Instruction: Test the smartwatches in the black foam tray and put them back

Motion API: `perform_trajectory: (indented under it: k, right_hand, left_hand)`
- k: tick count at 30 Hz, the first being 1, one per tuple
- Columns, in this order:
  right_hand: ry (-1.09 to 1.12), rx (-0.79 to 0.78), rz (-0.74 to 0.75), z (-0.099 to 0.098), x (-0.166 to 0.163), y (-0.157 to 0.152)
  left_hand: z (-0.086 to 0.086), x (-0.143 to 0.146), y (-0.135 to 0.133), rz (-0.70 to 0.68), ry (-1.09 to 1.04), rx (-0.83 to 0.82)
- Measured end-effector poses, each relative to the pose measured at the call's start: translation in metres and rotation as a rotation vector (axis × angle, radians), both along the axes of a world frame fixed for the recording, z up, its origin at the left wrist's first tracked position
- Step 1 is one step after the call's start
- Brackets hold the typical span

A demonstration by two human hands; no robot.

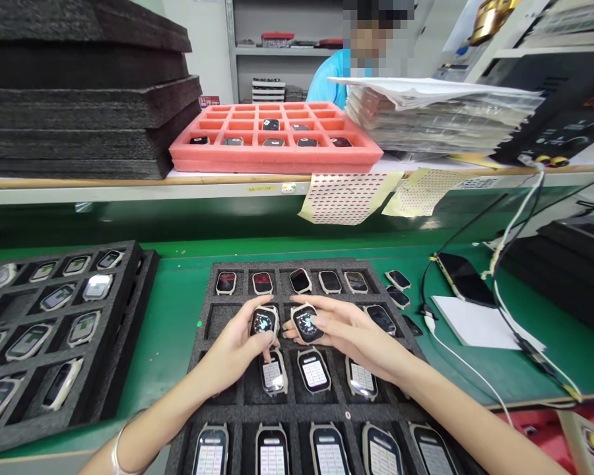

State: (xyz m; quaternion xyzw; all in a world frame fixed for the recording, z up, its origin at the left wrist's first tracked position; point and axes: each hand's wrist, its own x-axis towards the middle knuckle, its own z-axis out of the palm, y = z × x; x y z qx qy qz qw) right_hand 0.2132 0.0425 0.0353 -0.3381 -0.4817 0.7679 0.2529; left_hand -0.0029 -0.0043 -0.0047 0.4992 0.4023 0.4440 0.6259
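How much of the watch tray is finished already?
Looks about halfway. Seemingly done: the near-row watches lie in the black foam tray with screens lit. In hand: the left hand holds a glowing watch, the right hand a second glowing watch, above a partly empty row. Left: the far-row watches show dark or red screens, and loose watches lie on the green table beside the tray.

A green workbench (178, 316) runs beneath a raised white shelf (129, 191) with a wooden edge; behind it, a grey shelving rack (277, 50) stands against a pale wall (202, 39), evenly lit
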Motion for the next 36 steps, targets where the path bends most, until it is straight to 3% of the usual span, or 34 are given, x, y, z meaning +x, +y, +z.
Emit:
perform_trajectory:
  k: [4, 13, 24, 36]
  right_hand:
    - [0.012, -0.037, -0.042, 0.0007, -0.0010, -0.0014]
    - [-0.026, 0.005, -0.077, 0.0004, -0.0016, -0.0023]
    - [-0.071, 0.081, -0.039, -0.0029, 0.0003, -0.0013]
    - [0.006, 0.047, -0.014, -0.0046, 0.0015, -0.0027]
  left_hand:
    - [0.0018, 0.0003, -0.0004, -0.009, -0.107, -0.063]
    - [0.0032, 0.0015, -0.0011, -0.006, -0.081, -0.053]
    - [0.0042, 0.0015, -0.0008, -0.014, -0.046, -0.022]
    - [0.0051, 0.0039, -0.0004, -0.018, -0.088, -0.005]
